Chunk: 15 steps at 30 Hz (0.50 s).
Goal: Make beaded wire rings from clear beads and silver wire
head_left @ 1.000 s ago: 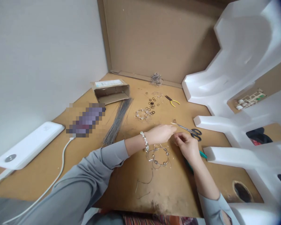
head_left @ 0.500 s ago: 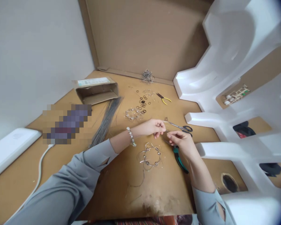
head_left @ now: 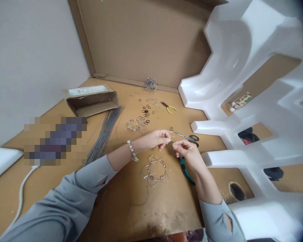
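My left hand (head_left: 159,138), wearing a beaded bracelet (head_left: 132,151) at its wrist, pinches a short thin wire (head_left: 172,141). The wire's other end is between the fingertips of my right hand (head_left: 188,151), so it spans the small gap between both hands. Just below the hands lies a round wire piece with beads (head_left: 151,162), loops of wire standing out around it. Green-handled pliers (head_left: 186,171) lie partly hidden under my right hand. Scissors (head_left: 184,135) with dark handles rest just beyond the fingertips.
Farther back are black rings (head_left: 146,113), yellow-handled pliers (head_left: 169,108), another beaded wire ring (head_left: 134,124) and a wire heap (head_left: 150,83). To the left are a bundle of straight wires (head_left: 103,134), an open cardboard box (head_left: 91,105) and a white cable (head_left: 21,195). White moulded foam (head_left: 204,126) borders the right.
The view has turned a little to the right, so everything sits farther left. Both hands keep their pinch on the wire, which now shows more plainly as a small curve between them.
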Motion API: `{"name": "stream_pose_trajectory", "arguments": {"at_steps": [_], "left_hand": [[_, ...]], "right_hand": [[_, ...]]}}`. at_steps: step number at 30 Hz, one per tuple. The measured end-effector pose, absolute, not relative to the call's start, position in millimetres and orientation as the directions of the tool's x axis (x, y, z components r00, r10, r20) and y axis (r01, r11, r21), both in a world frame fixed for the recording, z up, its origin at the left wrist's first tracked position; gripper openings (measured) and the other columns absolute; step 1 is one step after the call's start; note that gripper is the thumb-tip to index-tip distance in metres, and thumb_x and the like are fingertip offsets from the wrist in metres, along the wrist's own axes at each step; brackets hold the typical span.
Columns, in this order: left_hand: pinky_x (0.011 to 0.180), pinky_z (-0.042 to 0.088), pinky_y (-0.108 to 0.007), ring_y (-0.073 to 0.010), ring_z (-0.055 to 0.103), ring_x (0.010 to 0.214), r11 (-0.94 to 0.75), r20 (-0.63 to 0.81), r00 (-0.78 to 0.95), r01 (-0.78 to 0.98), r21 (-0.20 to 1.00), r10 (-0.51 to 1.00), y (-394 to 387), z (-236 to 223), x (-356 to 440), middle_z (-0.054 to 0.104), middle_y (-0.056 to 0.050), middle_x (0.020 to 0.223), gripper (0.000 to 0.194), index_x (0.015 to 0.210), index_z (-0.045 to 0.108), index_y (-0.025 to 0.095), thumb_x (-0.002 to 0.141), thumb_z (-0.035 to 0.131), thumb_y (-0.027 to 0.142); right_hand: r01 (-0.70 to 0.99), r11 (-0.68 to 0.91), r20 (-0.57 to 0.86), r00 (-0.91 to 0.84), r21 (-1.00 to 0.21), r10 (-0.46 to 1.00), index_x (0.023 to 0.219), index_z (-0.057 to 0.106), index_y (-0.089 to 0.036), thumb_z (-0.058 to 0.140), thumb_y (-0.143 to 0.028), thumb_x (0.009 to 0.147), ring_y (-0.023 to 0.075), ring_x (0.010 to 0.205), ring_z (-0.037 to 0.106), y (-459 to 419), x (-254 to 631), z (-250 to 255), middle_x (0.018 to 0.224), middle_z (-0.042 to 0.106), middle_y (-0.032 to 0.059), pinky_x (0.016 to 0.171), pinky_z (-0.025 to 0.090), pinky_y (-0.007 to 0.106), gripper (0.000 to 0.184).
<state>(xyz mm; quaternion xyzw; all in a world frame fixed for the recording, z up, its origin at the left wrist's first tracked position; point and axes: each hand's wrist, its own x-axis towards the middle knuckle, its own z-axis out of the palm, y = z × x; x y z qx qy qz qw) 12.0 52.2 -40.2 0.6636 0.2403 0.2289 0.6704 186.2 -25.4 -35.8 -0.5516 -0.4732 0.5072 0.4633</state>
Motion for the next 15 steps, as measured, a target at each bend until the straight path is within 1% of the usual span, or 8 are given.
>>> {"name": "stream_pose_trajectory", "arguments": {"at_steps": [4,10,12,15], "left_hand": [[0.049,0.036,-0.019,-0.0054,0.047,0.042,-0.032,-0.007,0.761,0.036,0.999,0.648,50.7,-40.2,14.4,0.047,0.009,0.048,0.015,0.082,0.046,0.015,0.085,0.05,0.03],[0.051,0.039,-0.02,-0.0056,0.049,0.043,-0.057,0.029,0.756,0.011,0.998,0.653,49.5,-41.8,14.7,0.047,0.01,0.05,0.016,0.082,0.045,0.016,0.085,0.049,0.031],[0.051,0.039,-0.02,-0.0055,0.049,0.043,-0.053,0.034,0.757,0.0,0.999,0.653,49.1,-41.2,14.2,0.047,0.01,0.05,0.015,0.083,0.045,0.016,0.085,0.049,0.03],[0.051,0.039,-0.019,-0.0054,0.05,0.043,-0.026,0.003,0.744,0.019,0.999,0.669,48.7,-37.8,14.2,0.048,0.009,0.049,0.013,0.082,0.046,0.015,0.085,0.049,0.028]], "right_hand": [[0.039,-0.114,-0.114,-0.003,-0.993,0.993,0.072,0.064,-0.018,0.074,-0.037,0.063,0.0069,0.047,0.047,-26.9,188.1,-31.7,0.058,0.056,-0.0042,0.048,0.038,0.022,0.024],[0.024,-0.133,-0.134,-0.048,-0.991,0.99,0.073,0.064,-0.018,0.074,-0.036,0.063,0.0066,0.046,0.046,-28.1,189.3,-30.7,0.059,0.057,-0.0043,0.048,0.039,0.022,0.023],[0.004,-0.137,-0.137,-0.038,-0.991,0.99,0.074,0.064,-0.018,0.074,-0.036,0.063,0.0065,0.046,0.046,-28.2,189.1,-31.9,0.06,0.057,-0.0043,0.047,0.039,0.022,0.023],[-0.003,-0.159,-0.159,0.028,-0.987,0.987,0.072,0.064,-0.017,0.074,-0.038,0.062,0.0062,0.045,0.045,-27.9,188.5,-34.1,0.058,0.057,-0.004,0.046,0.037,0.021,0.024]]}}
